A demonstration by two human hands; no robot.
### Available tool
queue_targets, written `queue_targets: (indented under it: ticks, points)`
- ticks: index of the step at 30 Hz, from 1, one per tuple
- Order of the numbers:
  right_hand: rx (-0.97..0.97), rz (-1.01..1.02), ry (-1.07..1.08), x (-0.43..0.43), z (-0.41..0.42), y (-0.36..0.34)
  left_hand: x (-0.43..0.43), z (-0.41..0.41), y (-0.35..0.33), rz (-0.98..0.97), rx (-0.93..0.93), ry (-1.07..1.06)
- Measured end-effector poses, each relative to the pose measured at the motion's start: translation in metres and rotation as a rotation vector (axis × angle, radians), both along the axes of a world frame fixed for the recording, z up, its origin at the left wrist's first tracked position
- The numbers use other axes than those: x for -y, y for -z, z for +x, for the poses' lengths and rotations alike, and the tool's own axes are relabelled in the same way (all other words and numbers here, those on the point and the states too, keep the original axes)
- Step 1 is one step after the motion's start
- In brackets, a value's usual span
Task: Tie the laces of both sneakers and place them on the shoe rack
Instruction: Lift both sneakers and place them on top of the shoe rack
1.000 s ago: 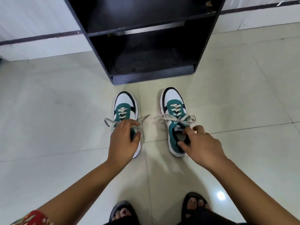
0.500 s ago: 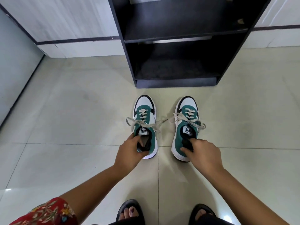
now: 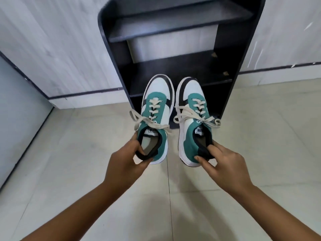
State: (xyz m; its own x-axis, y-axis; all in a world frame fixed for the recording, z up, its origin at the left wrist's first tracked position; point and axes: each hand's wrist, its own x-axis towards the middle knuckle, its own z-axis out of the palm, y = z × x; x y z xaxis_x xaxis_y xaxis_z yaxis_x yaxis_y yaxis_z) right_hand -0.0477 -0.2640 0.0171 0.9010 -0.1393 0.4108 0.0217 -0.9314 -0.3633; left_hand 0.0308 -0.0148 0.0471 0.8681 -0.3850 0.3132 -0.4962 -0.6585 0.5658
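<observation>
Sneakers, left sneaker (image 3: 157, 117) and right sneaker (image 3: 194, 119), each pinched at the heel collar by left hand (image 3: 124, 166) and right hand (image 3: 224, 164).

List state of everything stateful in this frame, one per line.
Left sneaker: laces tied, held at heel, off floor.
Right sneaker: laces tied, held at heel, off floor.
Left hand: grip shut on left sneaker.
Right hand: grip shut on right sneaker.
Shoe rack: visible shelves hold no shoes.
</observation>
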Motion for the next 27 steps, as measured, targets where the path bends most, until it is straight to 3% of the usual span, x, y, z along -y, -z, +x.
queue_targets:
  ticks: [6, 12, 20, 27]
  points:
    - [0.238, -0.122, -0.029, 0.008, 0.042, -0.078, 0.013, 0.028, -0.071, -0.031, 0.186, 0.024]
    - [0.246, -0.060, -0.084, 0.004, 0.034, -0.120, 0.003, 0.017, -0.097, -0.109, 0.100, 0.022]
    - [0.172, -0.119, -0.042, -0.002, 0.023, -0.122, -0.003, 0.011, -0.093, -0.162, 0.042, 0.072]
    - [0.238, -0.099, -0.043, -0.011, 0.002, -0.110, -0.014, -0.005, -0.085, -0.158, 0.145, 0.090]
